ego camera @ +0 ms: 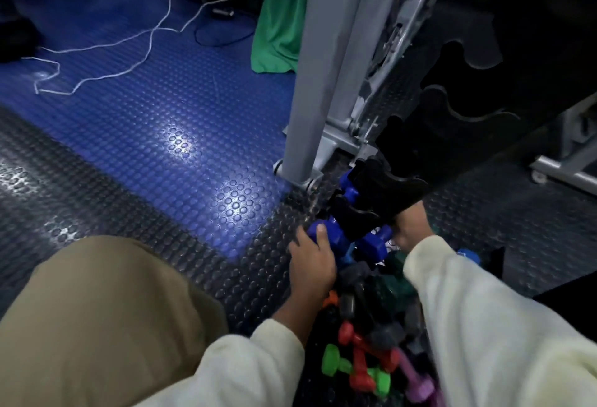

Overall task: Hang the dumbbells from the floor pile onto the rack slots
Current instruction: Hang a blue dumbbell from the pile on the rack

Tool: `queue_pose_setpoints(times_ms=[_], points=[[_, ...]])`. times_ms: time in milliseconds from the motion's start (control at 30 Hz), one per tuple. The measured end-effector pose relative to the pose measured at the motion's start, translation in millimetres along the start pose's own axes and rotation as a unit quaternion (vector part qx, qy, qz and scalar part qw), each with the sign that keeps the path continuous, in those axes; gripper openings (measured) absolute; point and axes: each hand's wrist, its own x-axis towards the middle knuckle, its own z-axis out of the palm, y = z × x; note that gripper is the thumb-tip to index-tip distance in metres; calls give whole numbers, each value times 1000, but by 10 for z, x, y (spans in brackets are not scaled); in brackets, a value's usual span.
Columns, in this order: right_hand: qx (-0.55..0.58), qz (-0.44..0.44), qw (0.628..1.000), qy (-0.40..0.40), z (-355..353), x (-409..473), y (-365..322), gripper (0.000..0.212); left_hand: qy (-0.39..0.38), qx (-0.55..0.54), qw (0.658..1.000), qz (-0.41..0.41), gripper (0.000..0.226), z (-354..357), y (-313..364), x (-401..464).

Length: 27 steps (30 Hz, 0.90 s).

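A black dumbbell rack (484, 90) with scalloped slots slants from the upper right down to the floor. At its lowest slots, my left hand (311, 261) grips the left head of a blue dumbbell (329, 232), thumb on top. The dumbbell's other blue head (374, 245) shows right of a black slot bracket (353, 216). Another blue dumbbell (350, 187) sits in the slot above. My right hand (412, 227) reaches under the rack's lower edge; its fingers are hidden. A pile of dumbbells (365, 342), red, green, purple, grey and dark green, lies on the floor between my arms.
Grey steel posts (323, 67) of a gym machine stand just left of the rack. A green cloth (281, 19) hangs behind them. White cords (145, 41) trail over the blue studded floor (145, 122). My tan-trousered knee (97, 309) fills the lower left.
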Motion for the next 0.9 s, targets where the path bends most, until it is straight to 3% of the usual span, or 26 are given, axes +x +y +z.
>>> queue_pose_setpoints(times_ms=[100, 233, 367, 500, 600, 800, 900], points=[[-50, -9, 998, -44, -13, 85, -87, 10, -13, -46, 999, 15, 71, 75, -106, -162], [-55, 4, 995, -86, -52, 161, 6, 15, 0, -92, 996, 16, 57, 53, -164, -145], [-42, -2, 997, -67, -36, 189, 81, 30, 2, -116, 993, 36, 42, 75, -209, -113], [1, 5, 999, -51, -17, 171, 157, 33, 24, -51, 994, 92, 61, 92, -184, -160], [27, 48, 996, -70, -18, 107, 253, 16, 36, 44, 988, 147, 67, 99, -144, -213], [-33, 55, 998, 2, -7, 207, 398, 39, 44, 91, 977, 190, 65, 111, -173, -214], [-182, 23, 981, 64, 58, 1, 381, 23, 29, 53, 976, 209, 65, 27, -234, -144]])
